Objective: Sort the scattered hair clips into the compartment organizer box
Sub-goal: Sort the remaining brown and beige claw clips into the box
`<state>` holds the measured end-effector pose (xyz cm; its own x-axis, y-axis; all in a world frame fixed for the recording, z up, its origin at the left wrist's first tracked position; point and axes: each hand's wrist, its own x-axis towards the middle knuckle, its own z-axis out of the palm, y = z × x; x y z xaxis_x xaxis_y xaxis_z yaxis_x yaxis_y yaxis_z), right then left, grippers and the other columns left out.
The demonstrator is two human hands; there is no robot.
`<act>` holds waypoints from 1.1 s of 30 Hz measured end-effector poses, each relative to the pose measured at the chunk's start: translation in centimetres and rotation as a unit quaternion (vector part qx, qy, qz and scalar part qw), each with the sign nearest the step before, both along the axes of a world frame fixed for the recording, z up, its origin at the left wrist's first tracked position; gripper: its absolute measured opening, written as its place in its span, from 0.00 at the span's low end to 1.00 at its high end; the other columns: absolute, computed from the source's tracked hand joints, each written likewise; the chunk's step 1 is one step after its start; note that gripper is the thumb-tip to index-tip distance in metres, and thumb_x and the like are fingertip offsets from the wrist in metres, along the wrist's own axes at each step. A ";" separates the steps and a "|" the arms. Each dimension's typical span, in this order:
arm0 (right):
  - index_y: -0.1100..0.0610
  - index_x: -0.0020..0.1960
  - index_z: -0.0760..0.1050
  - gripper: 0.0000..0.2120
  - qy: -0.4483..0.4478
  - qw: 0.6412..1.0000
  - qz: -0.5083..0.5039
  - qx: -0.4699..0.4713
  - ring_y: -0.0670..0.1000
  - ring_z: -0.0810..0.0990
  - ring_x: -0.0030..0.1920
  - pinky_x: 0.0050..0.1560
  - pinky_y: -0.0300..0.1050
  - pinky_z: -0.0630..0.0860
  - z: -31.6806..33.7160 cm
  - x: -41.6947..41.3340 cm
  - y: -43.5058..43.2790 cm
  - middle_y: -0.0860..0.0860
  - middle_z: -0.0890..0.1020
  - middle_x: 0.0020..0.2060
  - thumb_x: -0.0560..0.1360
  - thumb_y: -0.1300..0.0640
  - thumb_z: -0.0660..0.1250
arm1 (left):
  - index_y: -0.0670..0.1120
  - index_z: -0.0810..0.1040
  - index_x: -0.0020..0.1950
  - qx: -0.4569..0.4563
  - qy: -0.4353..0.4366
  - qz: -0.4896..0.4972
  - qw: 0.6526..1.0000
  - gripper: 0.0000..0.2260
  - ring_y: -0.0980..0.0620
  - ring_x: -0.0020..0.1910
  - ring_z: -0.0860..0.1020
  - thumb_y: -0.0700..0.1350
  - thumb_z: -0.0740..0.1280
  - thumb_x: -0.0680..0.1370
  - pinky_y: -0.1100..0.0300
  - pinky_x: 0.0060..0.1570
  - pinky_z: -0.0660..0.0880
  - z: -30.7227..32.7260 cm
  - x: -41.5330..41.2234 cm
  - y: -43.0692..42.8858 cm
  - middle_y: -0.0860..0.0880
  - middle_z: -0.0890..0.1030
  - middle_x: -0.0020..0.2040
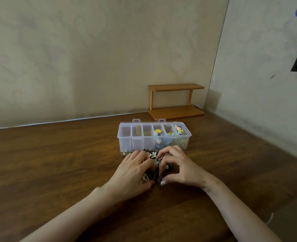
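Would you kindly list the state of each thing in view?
Organizer box: open, three right compartments hold colourful clips.
Clip pile: loose on table, in front of box.
Left hand: flat on pile.
Right hand: fingers curled over pile.
Wooden shelf: upright, bare.

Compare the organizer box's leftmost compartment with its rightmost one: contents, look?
The leftmost compartment of the organizer box looks empty and shows only clear plastic; the rightmost compartment holds colourful clips, with pink and yellow showing. The leftmost sits behind the left hand, the rightmost behind the right hand. Both are open-topped, clear-walled and look about the same size.
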<state>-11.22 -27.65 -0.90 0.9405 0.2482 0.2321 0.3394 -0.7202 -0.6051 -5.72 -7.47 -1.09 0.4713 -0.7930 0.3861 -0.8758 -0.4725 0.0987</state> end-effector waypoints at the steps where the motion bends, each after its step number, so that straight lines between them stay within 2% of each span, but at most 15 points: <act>1: 0.42 0.41 0.75 0.12 0.010 1.000 0.007 -0.014 0.39 0.59 0.66 0.65 0.37 0.59 0.0 0.0 0.1 0.39 0.69 0.59 0.63 0.46 0.77 | 0.52 0.72 0.57 -0.003 0.000 0.000 1.000 0.16 0.55 0.56 0.66 0.56 0.66 0.72 0.62 0.58 0.66 0.0 0.1 0.0 0.53 0.69 0.57; 5: 0.43 0.44 0.75 0.15 -0.004 0.999 -0.001 -0.040 0.40 0.58 0.67 0.68 0.44 0.61 -0.2 0.0 0.1 0.41 0.67 0.63 0.63 0.47 0.77 | 0.52 0.71 0.53 -0.009 0.011 0.003 1.000 0.16 0.57 0.55 0.66 0.56 0.67 0.70 0.64 0.58 0.66 -0.4 0.4 0.2 0.55 0.69 0.55; 9: 0.46 0.48 0.76 0.15 -0.029 0.998 -0.010 -0.056 0.39 0.58 0.66 0.68 0.42 0.61 -0.6 0.2 0.0 0.40 0.68 0.62 0.65 0.48 0.77 | 0.53 0.70 0.50 -0.044 0.059 -0.003 0.997 0.13 0.59 0.53 0.66 0.54 0.69 0.70 0.70 0.53 0.63 -0.1 0.7 0.5 0.57 0.69 0.53; 15: 0.48 0.45 0.79 0.10 -0.035 0.998 -0.003 -0.056 0.39 0.59 0.67 0.67 0.44 0.60 -0.9 0.4 -0.1 0.40 0.68 0.62 0.67 0.48 0.75 | 0.53 0.71 0.48 -0.148 0.153 0.018 0.977 0.12 0.59 0.47 0.73 0.48 0.72 0.70 0.64 0.46 0.72 0.8 1.1 0.7 0.57 0.74 0.47; 19: 0.48 0.45 0.77 0.09 -0.051 0.998 -0.027 -0.014 0.39 0.62 0.65 0.66 0.43 0.63 -0.6 0.2 0.0 0.39 0.71 0.59 0.68 0.49 0.74 | 0.52 0.72 0.48 -0.185 0.130 0.053 0.973 0.10 0.59 0.45 0.74 0.46 0.71 0.71 0.65 0.43 0.73 2.0 2.0 0.3 0.57 0.76 0.45; 23: 0.51 0.45 0.76 0.10 -0.092 0.994 -0.058 0.003 0.38 0.66 0.62 0.61 0.35 0.63 -0.6 0.3 0.0 0.40 0.74 0.56 0.68 0.48 0.73 | 0.51 0.73 0.48 -0.211 0.074 0.099 0.970 0.09 0.59 0.44 0.72 0.48 0.70 0.72 0.66 0.41 0.70 3.5 4.7 -1.2 0.59 0.75 0.44; 28: 0.48 0.45 0.75 0.12 -0.117 0.991 -0.071 0.004 0.40 0.70 0.59 0.57 0.30 0.65 -0.9 0.4 -0.1 0.41 0.76 0.52 0.67 0.42 0.69 | 0.47 0.74 0.53 -0.200 0.077 0.146 0.966 0.11 0.51 0.51 0.73 0.50 0.68 0.74 0.54 0.49 0.73 4.7 9.1 -4.1 0.53 0.78 0.51; 30: 0.48 0.46 0.75 0.13 -0.126 0.989 -0.080 0.010 0.41 0.71 0.58 0.57 0.31 0.66 -0.9 0.5 -0.2 0.41 0.76 0.51 0.68 0.41 0.68 | 0.46 0.73 0.55 -0.185 0.083 0.163 0.966 0.14 0.50 0.53 0.72 0.52 0.68 0.74 0.54 0.52 0.71 4.7 9.8 -4.2 0.51 0.77 0.54; 33: 0.49 0.46 0.75 0.11 -0.144 0.984 -0.100 0.029 0.42 0.73 0.56 0.56 0.33 0.68 -1.0 0.4 -0.2 0.41 0.76 0.49 0.69 0.44 0.69 | 0.47 0.74 0.54 -0.188 0.062 0.184 0.963 0.13 0.50 0.54 0.72 0.53 0.67 0.74 0.56 0.52 0.70 4.2 10.0 -2.3 0.50 0.76 0.54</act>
<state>-10.77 -27.82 -1.86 0.8620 0.0441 0.5050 0.3584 -0.7575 -0.5457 4.31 -9.75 3.10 0.7548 -0.3782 0.5360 -0.6260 -0.6596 0.4160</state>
